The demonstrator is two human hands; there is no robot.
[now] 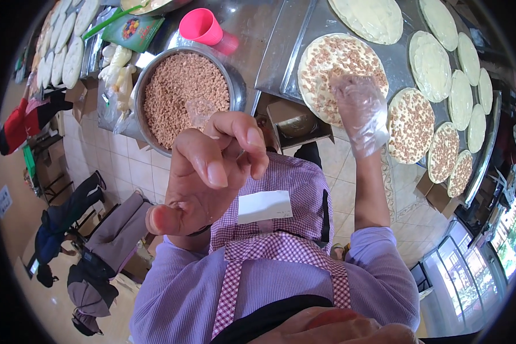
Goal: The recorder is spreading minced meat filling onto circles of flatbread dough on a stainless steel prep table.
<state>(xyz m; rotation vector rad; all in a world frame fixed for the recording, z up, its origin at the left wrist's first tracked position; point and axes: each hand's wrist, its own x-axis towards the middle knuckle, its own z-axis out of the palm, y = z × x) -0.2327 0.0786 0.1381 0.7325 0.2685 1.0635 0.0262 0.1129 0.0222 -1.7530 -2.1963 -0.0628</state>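
Observation:
My left hand (212, 157) is bare and raised in front of the steel bowl, its fingers bent but apart, with nothing in them. In that bowl (233, 86) lies a heap of light-brown crumbs (180, 86), with a clear plastic piece (201, 110) partly showing on top. My right hand (360, 109), in a clear plastic glove, is over the near edge of a round, flat, cream-coated base (318, 57) scattered with brown crumbs. The back of the hand hides its fingers. Several smaller rounds (411, 126) with crumbs lie to the right.
Several plain cream-coated rounds (436, 66) fill the right of the metal table (281, 51). A pink cup (200, 27) and a green packet (133, 31) stand beyond the bowl. Below the table edge is an open cardboard box (298, 123). People (92, 286) are at the left.

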